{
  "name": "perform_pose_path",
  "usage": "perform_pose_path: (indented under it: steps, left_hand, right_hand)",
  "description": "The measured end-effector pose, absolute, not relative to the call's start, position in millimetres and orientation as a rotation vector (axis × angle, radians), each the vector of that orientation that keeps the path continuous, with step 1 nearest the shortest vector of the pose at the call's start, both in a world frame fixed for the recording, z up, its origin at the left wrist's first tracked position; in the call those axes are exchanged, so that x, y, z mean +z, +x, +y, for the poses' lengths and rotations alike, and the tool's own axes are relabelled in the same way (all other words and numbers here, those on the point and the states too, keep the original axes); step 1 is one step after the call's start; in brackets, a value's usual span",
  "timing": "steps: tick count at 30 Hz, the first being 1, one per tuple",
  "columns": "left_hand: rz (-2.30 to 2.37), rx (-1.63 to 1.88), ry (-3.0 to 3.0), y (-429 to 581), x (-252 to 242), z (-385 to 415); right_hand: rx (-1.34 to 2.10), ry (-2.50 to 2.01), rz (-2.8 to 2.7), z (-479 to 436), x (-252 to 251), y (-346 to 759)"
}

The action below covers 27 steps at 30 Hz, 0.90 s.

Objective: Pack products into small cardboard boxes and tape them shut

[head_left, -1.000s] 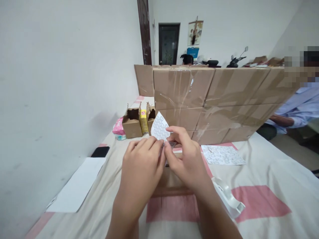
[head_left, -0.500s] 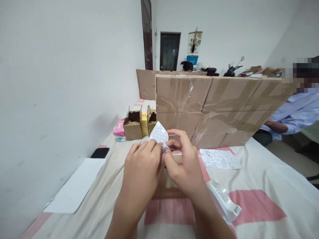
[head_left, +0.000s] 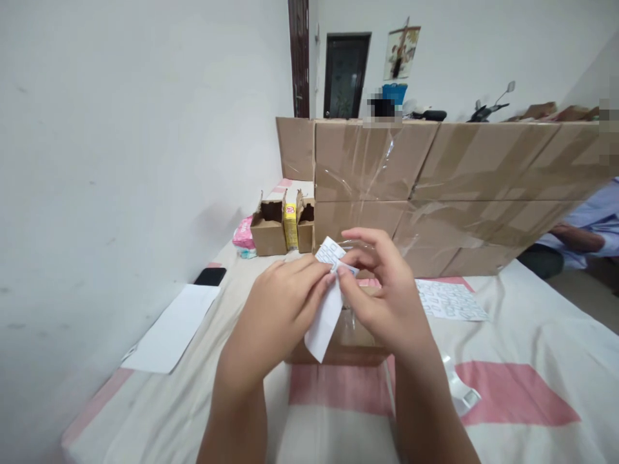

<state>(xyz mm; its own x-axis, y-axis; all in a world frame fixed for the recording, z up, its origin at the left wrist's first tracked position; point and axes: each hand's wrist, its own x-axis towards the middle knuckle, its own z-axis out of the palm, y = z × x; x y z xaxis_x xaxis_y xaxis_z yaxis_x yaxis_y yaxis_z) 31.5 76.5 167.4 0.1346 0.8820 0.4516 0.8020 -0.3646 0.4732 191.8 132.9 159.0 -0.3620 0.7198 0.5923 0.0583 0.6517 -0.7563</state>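
A sheet of white paper (head_left: 325,323) with small grey outlined shapes printed on one face is between my hands, creased or folded near its top. My left hand (head_left: 285,293) pinches its left edge between thumb and fingers. The thumb and fingertips of my right hand (head_left: 382,290) close on the paper's right edge, with the index finger raised. Beneath the paper sits a brown cardboard box (head_left: 355,335) on the cloth, partly covered by my hands. Another printed sheet (head_left: 452,300) lies to the right of my right hand, and a white tape dispenser (head_left: 461,393) is partly behind my right forearm.
Taped cardboard cartons (head_left: 362,161) form a wall ahead. Opened small boxes (head_left: 269,235), a yellow packet (head_left: 291,227) and a pink pack (head_left: 244,233) stand left of it. Blank white sheets (head_left: 169,332) and a black phone (head_left: 210,277) lie left. A person's arm (head_left: 580,238) shows at far right.
The paper has turned between my fingers, so its plain white side now hangs below my hands. My view has shifted left and down a little.
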Motion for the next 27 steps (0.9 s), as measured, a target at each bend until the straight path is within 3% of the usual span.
perform_pose_path:
  steps: [4,22,27]
  left_hand:
    - [1.473,1.272,2.046,32,166,87]
    - [1.292,1.800,1.575,7,157,96]
    - [1.263,1.841,1.598,4,158,100]
  right_hand:
    - [0.787,-0.602,-1.820,134,163,204]
    - [0.680,-0.566,-1.740,140,164,204]
    - [0.410,-0.852,-1.388,156,155,254]
